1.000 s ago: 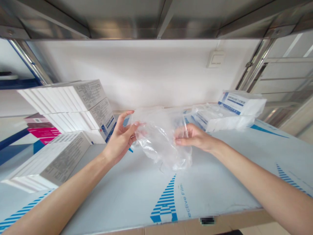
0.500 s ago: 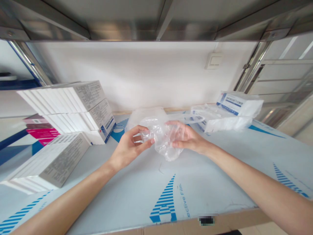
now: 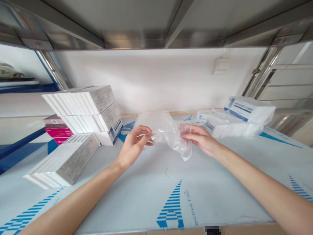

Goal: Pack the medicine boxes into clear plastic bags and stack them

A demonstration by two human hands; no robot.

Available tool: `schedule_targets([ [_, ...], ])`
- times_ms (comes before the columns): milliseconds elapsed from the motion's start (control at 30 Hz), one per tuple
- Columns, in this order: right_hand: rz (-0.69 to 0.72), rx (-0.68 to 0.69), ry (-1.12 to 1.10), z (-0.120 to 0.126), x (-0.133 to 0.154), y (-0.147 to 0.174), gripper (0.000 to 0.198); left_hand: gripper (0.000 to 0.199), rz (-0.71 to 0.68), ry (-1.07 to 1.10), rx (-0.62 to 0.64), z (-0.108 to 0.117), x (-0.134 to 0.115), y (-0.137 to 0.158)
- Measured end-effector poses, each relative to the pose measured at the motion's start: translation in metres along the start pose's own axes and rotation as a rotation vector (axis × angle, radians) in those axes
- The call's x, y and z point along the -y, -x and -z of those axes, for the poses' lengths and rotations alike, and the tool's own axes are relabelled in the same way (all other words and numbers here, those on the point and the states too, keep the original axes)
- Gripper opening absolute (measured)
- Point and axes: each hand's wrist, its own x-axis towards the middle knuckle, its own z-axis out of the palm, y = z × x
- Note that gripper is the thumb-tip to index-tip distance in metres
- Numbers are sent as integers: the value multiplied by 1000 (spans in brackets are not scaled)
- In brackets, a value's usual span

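Note:
A crumpled clear plastic bag (image 3: 171, 138) hangs between my two hands, just above the film-covered shelf (image 3: 137, 195). My left hand (image 3: 137, 142) pinches its left edge between thumb and fingers. On the other side, my right hand (image 3: 198, 137) grips the bag's right part, with thumb and fingers pressed together on the film. Behind the bag lies a flat stack of translucent plastic bags (image 3: 153, 119), partly covered by it.
White printed boxes (image 3: 104, 112) are stacked at the left, with a lower row of boxes (image 3: 66, 160) in front. Pink boxes (image 3: 58, 132) stand behind them. Plastic-wrapped boxes (image 3: 241, 114) sit at the back right. A metal shelf (image 3: 137, 26) hangs overhead.
My hands have moved apart, stretching the bag sideways; its bunched middle has spread out. The whole view has shifted, so the boxes appear farther right.

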Motion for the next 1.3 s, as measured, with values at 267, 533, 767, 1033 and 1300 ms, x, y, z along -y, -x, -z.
schedule_targets([
  [267,-24,84,-33,-9,3,5,43,49,14,-126,2,-2,2,5],
  [533,4,143,-2,-12,5,5,59,36,18,-73,-2,-3,5,3],
  [767,12,217,6,-14,6,9,53,45,-49,-208,-30,-5,1,8],
  [1033,55,332,22,-23,9,14,57,23,-191,-519,-148,-3,1,10],
  [1300,114,297,10,-27,8,17,44,33,-337,-714,-257,6,-1,4],
])
